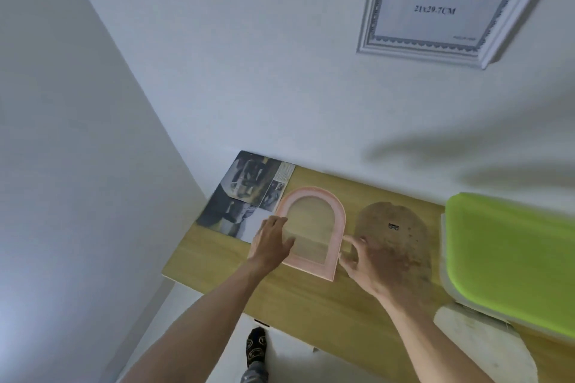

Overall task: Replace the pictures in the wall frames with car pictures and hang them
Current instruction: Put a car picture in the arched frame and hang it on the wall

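Two hands work at the pink arched frame [337, 221], which lies flat on the wooden table [326, 305] in the head view, its opening showing the wood beneath; the left hand [272, 242] rests on the frame's left edge, fingers together and fairly straight, reaching into the opening; the right hand [373, 261] sits at the frame's right side, thumb and forefinger pinching toward that edge, though blur leaves it unclear whether they actually grip it; just right of the frame lies the brown arched backing board [395, 224], partly under the right hand; left of the frame, touching its upper left curve, a sheet of car pictures [245, 193] lies flat; well right of the frame sits a green-lidded box [510, 255]; above the frame, on the wall, a white rectangular frame [448, 3] hangs tilted.
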Motion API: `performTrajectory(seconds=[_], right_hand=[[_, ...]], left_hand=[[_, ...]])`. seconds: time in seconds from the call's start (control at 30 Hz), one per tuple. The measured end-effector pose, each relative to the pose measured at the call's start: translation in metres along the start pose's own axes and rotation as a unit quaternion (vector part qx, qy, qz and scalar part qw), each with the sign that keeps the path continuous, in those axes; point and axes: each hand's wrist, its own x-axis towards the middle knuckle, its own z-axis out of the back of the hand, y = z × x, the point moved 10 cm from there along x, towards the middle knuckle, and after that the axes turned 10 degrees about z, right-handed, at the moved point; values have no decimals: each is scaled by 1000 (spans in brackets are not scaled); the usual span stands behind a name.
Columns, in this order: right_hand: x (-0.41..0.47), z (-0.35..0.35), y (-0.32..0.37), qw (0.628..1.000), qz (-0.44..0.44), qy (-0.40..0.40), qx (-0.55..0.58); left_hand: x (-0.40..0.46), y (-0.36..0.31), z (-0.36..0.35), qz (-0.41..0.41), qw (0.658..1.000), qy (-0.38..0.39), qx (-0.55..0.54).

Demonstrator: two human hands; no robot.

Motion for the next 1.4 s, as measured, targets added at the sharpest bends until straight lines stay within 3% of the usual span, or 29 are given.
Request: performTrajectory(seconds=[0.17,0.43,0.67,0.83,1.2,1.4], right_hand=[[83,-26,63,999,38,26,-20],[191,-71,138,996,61,52,-39],[237,-112,165,993,70,82,-55],[253,-130,161,991,52,98,-70],[246,-114,184,978,161,-33,-130],[252,-67,201,961,196,-137,-140]], left_hand=[[59,62,43,29,998,-15,57],[142,109,68,-58,989,18,136],[176,136,51,-107,976,62,182],[173,138,47,-179,964,28,193],[162,124,60,-345,910,-88,212],[173,108,109,-280,950,-98,101]])
